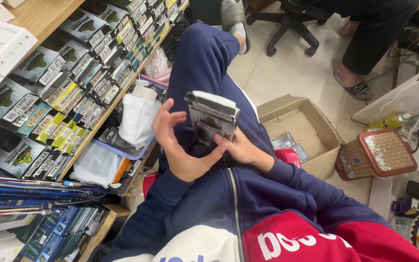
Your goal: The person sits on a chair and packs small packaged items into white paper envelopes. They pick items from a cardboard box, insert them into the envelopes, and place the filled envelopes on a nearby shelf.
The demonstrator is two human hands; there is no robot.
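Both your hands clasp the stack of flat packets (211, 118) over your lap: left hand (180, 145) cupped loosely alongside, right hand (241, 148) pinching underneath. Square the edges before letting go, so none slips toward the cardboard box (311, 140).

Your hands meet over your lap: the left hand (180, 145) beside the packet (211, 118), the right hand (242, 149) beneath it. To your left, a shelf (49, 17) carries rows of packs (69, 92); bags (136, 119) sit below. To your right, a box (299, 128) stands on the floor, a basket (377, 155) beyond it. Ahead, another person's foot (352, 87) rests near a chair (292, 22).
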